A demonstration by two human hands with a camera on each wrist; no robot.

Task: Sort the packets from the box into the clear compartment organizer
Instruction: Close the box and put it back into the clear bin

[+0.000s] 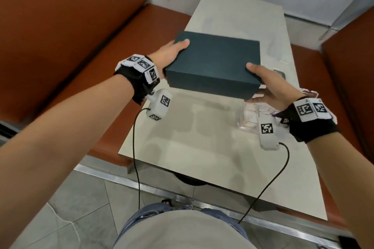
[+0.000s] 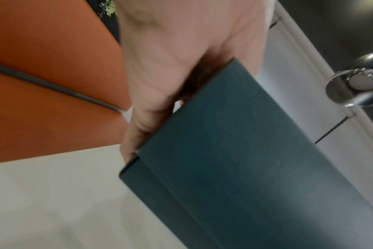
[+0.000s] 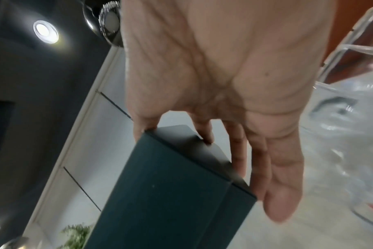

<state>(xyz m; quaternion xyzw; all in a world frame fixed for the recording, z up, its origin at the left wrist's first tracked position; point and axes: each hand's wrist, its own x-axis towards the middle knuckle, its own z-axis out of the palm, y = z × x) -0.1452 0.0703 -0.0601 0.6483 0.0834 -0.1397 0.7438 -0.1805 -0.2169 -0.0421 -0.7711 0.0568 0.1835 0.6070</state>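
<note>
The left hand (image 1: 172, 50) and right hand (image 1: 269, 87) are gripping the closed dark green cardboard box (image 1: 212, 62) above the pale table (image 1: 202, 137), probably to open it.

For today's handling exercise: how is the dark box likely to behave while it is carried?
The box probably stays stiff: its edges look straight between the left hand and right hand. Its matte surface likely resists slipping. Its lid seam suggests the base could drop if only the lid is gripped.
</note>
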